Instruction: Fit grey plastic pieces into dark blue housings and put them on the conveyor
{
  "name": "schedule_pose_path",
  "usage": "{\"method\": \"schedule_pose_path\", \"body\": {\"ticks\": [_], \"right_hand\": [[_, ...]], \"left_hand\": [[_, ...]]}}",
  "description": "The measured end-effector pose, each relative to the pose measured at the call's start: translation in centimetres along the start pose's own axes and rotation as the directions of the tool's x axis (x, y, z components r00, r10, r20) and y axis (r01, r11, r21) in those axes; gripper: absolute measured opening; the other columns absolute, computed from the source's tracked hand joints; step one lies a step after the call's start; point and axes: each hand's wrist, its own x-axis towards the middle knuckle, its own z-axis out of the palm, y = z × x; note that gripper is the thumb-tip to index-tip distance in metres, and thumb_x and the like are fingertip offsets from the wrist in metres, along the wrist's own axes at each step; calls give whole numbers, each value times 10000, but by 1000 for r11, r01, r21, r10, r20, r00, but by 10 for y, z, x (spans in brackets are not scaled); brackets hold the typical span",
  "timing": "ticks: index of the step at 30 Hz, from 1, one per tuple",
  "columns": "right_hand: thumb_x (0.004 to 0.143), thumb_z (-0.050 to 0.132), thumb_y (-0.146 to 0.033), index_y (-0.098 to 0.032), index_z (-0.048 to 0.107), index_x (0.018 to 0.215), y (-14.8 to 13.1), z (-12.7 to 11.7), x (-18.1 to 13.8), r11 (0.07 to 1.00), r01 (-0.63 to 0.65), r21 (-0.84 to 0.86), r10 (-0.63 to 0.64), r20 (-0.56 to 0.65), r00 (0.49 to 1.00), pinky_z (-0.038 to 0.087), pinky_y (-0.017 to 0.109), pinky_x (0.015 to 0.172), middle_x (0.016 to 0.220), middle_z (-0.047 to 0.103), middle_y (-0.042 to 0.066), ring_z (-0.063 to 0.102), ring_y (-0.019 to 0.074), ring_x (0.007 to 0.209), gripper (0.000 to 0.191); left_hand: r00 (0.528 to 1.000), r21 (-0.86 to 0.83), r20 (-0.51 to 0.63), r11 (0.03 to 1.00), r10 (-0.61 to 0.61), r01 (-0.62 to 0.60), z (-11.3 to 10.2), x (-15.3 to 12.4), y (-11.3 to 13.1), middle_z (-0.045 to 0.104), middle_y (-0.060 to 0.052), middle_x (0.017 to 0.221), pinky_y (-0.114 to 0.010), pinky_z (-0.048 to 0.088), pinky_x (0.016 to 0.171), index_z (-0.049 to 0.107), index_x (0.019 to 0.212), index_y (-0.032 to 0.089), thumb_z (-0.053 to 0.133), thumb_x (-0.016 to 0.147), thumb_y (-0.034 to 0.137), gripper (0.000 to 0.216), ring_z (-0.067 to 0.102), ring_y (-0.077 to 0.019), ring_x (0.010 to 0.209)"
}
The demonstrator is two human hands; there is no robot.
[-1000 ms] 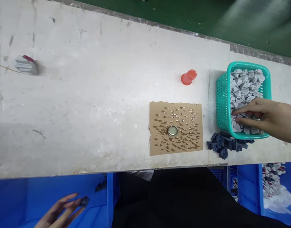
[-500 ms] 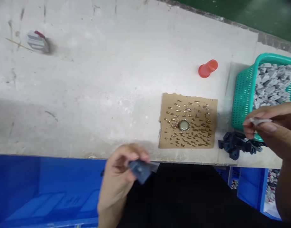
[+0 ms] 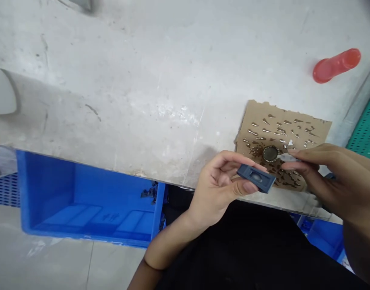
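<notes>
Your left hand (image 3: 213,193) has thumb and fingers pinched on a navy rectangular part (image 3: 256,177), recessed face up, slightly tilted. It's held over the bench's near edge, by the cardboard's near-left corner. Your right hand (image 3: 338,173) pinches a small pale grey piece (image 3: 289,157) between thumb and forefinger, its tip pointing left at a crimped bottle cap (image 3: 271,153). Can't tell if tip and rim touch. The two held parts are apart, navy one left and nearer, grey one right.

Cap sits on torn-edged cardboard (image 3: 319,121), which is dotted with glossy brown drops. Right hand covers the cardboard's near-right corner; a dark item (image 3: 330,176) behind it is mostly hidden.

Further out: red tapered cup (image 3: 337,65) on the bench (image 3: 127,72), far right, beyond the cardboard. Green perforated basket (image 3: 367,125) at the right edge, only its side visible. Pale grey rounded object (image 3: 2,94) at the left edge, cut off. Blue crate (image 3: 91,201) below the bench, near left, dark pieces (image 3: 150,193) at its right end.
</notes>
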Motion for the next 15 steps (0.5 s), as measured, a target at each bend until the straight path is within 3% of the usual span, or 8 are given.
{"method": "schedule_pose_path", "body": {"ticks": [5, 8, 11, 15], "right_hand": [[834, 849, -148, -236, 704, 1068, 0, 4, 4, 997, 73, -5, -73, 10, 997, 479, 226, 611, 860, 779, -49, 684, 70, 705, 289], [816, 866, -156, -248, 724, 1117, 7, 5, -4, 999, 27, 28, -27, 20, 999, 535, 230, 689, 934, 793, -39, 713, 96, 755, 345], [811, 873, -177, -271, 740, 1113, 13, 7, -11, 998, -16, 54, 14, 33, 999, 554, 244, 709, 957, 791, -47, 720, 110, 774, 343], [827, 854, -170, -302, 743, 1112, 11, 10, -14, 996, -56, 75, 52, 53, 997, 541, 252, 693, 931, 785, -68, 710, 104, 760, 333]], "left_hand": [[999, -133, 35, 990, -41, 46, 1, 0, 1, 768, 27, 1015, -170, 662, 787, 688, 1044, 228, 825, 858, 86, 271, 773, -98, 940], [999, -104, 33, 994, -12, 15, 0, 0, 0, 753, 32, 1011, -217, 665, 882, 662, 1037, 220, 818, 851, 55, 294, 771, -109, 997], [997, 22, 35, 997, 68, -69, 1, 0, 1, 718, 32, 992, -314, 658, 991, 664, 1002, 212, 804, 833, 6, 301, 761, -145, 1074], [972, 337, 8, 914, 235, -224, 3, 0, 6, 651, 8, 1035, -193, 653, 873, 762, 1002, 213, 885, 716, -10, 383, 736, -118, 982]]}}
